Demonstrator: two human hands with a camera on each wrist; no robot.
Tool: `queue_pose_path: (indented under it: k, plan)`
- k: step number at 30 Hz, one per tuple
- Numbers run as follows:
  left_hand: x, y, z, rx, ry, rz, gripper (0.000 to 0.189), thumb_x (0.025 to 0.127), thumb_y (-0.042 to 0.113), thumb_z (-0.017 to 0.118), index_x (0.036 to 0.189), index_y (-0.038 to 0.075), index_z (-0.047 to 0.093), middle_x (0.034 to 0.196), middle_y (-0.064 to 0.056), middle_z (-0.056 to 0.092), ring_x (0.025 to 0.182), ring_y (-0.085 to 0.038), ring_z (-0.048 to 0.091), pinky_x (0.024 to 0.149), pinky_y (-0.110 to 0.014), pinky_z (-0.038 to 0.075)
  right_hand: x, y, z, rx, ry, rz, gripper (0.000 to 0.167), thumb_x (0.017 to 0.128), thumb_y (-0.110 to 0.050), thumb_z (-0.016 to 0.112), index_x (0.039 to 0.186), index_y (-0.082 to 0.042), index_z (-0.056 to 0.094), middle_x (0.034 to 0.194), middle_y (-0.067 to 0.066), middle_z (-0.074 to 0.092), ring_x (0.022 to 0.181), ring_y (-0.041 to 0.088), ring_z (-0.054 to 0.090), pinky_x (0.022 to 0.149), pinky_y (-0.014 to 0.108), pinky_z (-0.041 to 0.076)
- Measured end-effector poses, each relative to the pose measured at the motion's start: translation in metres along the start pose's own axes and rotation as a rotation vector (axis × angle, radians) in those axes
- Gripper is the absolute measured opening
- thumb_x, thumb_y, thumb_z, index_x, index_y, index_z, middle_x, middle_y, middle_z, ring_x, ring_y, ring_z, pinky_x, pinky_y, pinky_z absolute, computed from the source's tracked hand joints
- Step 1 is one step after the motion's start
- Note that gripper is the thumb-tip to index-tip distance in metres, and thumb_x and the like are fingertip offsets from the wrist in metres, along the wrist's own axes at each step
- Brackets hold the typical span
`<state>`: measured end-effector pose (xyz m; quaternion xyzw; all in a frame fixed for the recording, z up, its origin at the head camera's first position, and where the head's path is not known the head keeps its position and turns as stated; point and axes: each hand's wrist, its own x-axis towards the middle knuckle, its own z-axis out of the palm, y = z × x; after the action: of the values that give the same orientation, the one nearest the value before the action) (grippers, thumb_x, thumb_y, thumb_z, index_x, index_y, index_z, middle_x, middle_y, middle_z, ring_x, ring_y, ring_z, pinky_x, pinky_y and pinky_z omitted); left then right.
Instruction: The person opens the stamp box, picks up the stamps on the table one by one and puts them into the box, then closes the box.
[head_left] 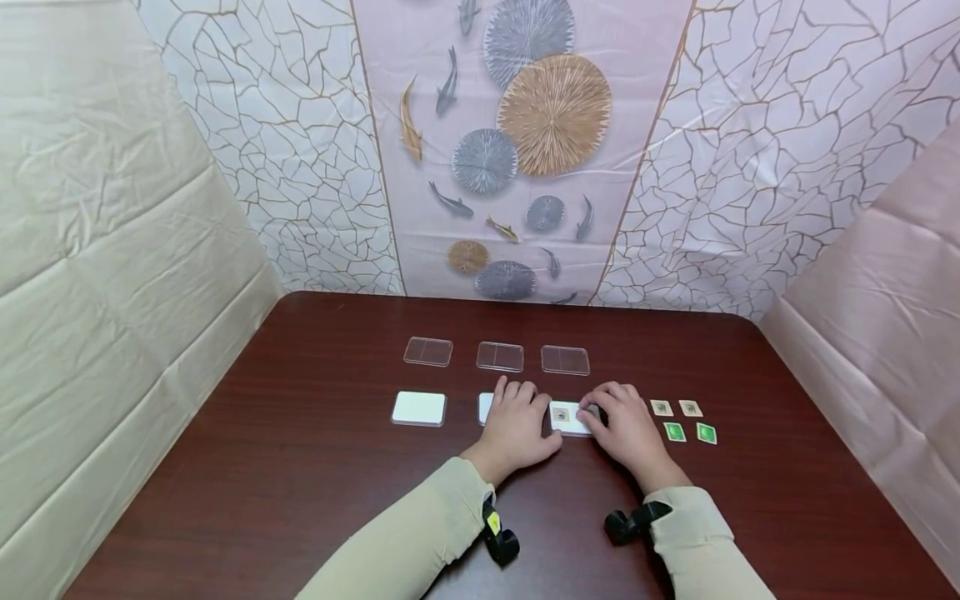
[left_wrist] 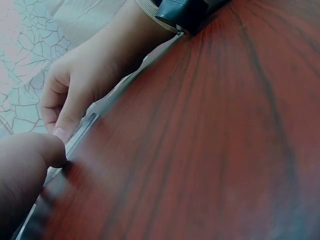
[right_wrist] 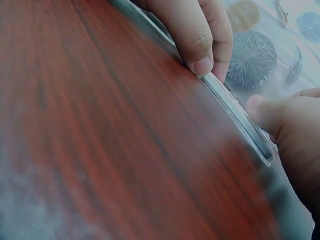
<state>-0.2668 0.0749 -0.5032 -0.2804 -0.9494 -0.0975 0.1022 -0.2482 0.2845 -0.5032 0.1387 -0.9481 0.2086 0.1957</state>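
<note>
A shallow clear case with a white top [head_left: 572, 427] lies on the table between both hands. On its white top sits a small square picture tile [head_left: 560, 414]. My left hand [head_left: 517, 429] holds the left end, thumb at the near edge and index finger toward the far edge. Over the right end, my right hand [head_left: 621, 421] has its thumb and index fingertips close together on the white surface. Whatever may lie beneath those fingers is hidden. In the right wrist view, the case edge [right_wrist: 240, 115] runs between the left thumb and the right thumb.
Small picture tiles [head_left: 662, 407] and green tiles [head_left: 675, 432] lie to the right. A second white-topped case [head_left: 486, 407] is partly behind my left hand; another case [head_left: 418, 408] is farther left. Three clear lids [head_left: 500, 357] line the back. Patterned cloth [head_left: 315, 150] hangs behind the table.
</note>
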Motion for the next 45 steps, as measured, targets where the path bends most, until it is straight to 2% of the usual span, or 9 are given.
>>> queue_pose_path:
  k: [8,12,16,23,28,32,39,45]
  plan:
    - [-0.001,-0.001,-0.001,-0.004,0.004,0.012,0.054,0.088,0.054,0.058,0.128,0.019,0.066,0.121,0.000,0.057,0.121,-0.022,0.048,0.121,-0.052,0.019,0.000,0.001,-0.005,0.051,0.072,-0.015,0.006,0.094,-0.018,0.070,0.093,-0.013,0.072,0.100,0.006,0.066,0.103,0.031,0.055,0.091,0.051,0.044]
    - [-0.001,-0.009,-0.002,0.002,0.035,0.042,0.055,0.087,0.054,0.060,0.130,0.020,0.064,0.123,0.001,0.058,0.123,-0.022,0.047,0.121,-0.051,0.019,-0.002,0.009,-0.010,0.025,0.120,-0.040,0.007,0.093,-0.016,0.070,0.092,-0.010,0.073,0.097,0.007,0.068,0.101,0.032,0.057,0.091,0.051,0.045]
    - [-0.004,-0.026,-0.003,0.008,0.079,0.064,0.057,0.086,0.054,0.062,0.131,0.020,0.063,0.125,0.001,0.058,0.125,-0.023,0.047,0.121,-0.051,0.017,-0.009,0.027,-0.020,-0.007,0.154,-0.024,0.005,0.092,-0.014,0.070,0.093,-0.010,0.073,0.095,0.008,0.070,0.101,0.034,0.057,0.090,0.052,0.045]
    - [-0.016,-0.072,-0.009,0.021,0.067,0.033,0.068,0.082,0.063,0.062,0.134,0.019,0.061,0.126,-0.001,0.057,0.125,-0.025,0.045,0.121,-0.052,0.015,-0.030,0.055,-0.046,-0.036,0.185,0.072,0.007,0.090,-0.013,0.072,0.096,-0.009,0.072,0.093,0.011,0.072,0.102,0.035,0.055,0.086,0.053,0.044]
    - [-0.025,-0.099,-0.014,-0.002,0.074,0.028,0.071,0.080,0.064,0.064,0.133,0.018,0.061,0.125,-0.002,0.058,0.124,-0.027,0.047,0.121,-0.052,0.017,-0.047,0.071,-0.063,-0.051,0.169,0.092,0.013,0.087,-0.014,0.075,0.098,-0.007,0.072,0.098,0.015,0.071,0.106,0.038,0.052,0.089,0.055,0.042]
    - [-0.031,-0.111,-0.019,-0.018,0.066,0.047,0.072,0.078,0.063,0.067,0.132,0.016,0.063,0.125,-0.003,0.059,0.123,-0.029,0.048,0.120,-0.053,0.018,-0.057,0.084,-0.072,-0.081,0.128,0.081,0.020,0.083,-0.013,0.078,0.100,-0.005,0.073,0.103,0.019,0.070,0.107,0.042,0.050,0.091,0.057,0.039]
    - [-0.036,-0.117,-0.022,-0.027,0.071,0.077,0.064,0.079,0.058,0.068,0.127,0.016,0.066,0.125,-0.004,0.059,0.123,-0.028,0.050,0.119,-0.054,0.021,-0.062,0.094,-0.078,-0.120,0.037,0.084,0.032,0.083,-0.022,0.080,0.109,-0.004,0.074,0.111,0.024,0.065,0.110,0.047,0.047,0.093,0.064,0.034]
    - [-0.035,-0.118,-0.023,-0.034,0.074,0.090,0.055,0.080,0.054,0.067,0.122,0.018,0.068,0.122,-0.004,0.059,0.122,-0.028,0.050,0.119,-0.054,0.021,-0.060,0.090,-0.076,-0.146,-0.002,0.076,0.029,0.082,-0.024,0.079,0.104,-0.006,0.075,0.110,0.024,0.063,0.112,0.047,0.045,0.093,0.066,0.032]
